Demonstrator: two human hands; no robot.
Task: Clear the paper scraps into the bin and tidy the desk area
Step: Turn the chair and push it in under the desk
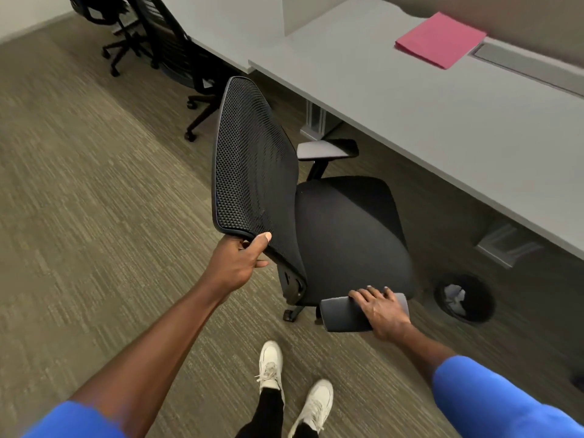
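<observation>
The chair (331,222) stands beside the bench (442,121), turned partly away from it. Left hand (237,263) is closed on the backrest's top edge; right hand (382,306) lies flat, fingers spread, on the near armrest (344,314). The bin (464,298) — crumpled paper inside — sits under the bench, right of the chair. Push evenly with both hands, steering the seat under the bench clear of the bin.

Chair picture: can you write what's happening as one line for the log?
left hand: grips chair backrest | right hand: on armrest | bin: paper inside | desk: pink folder
</observation>
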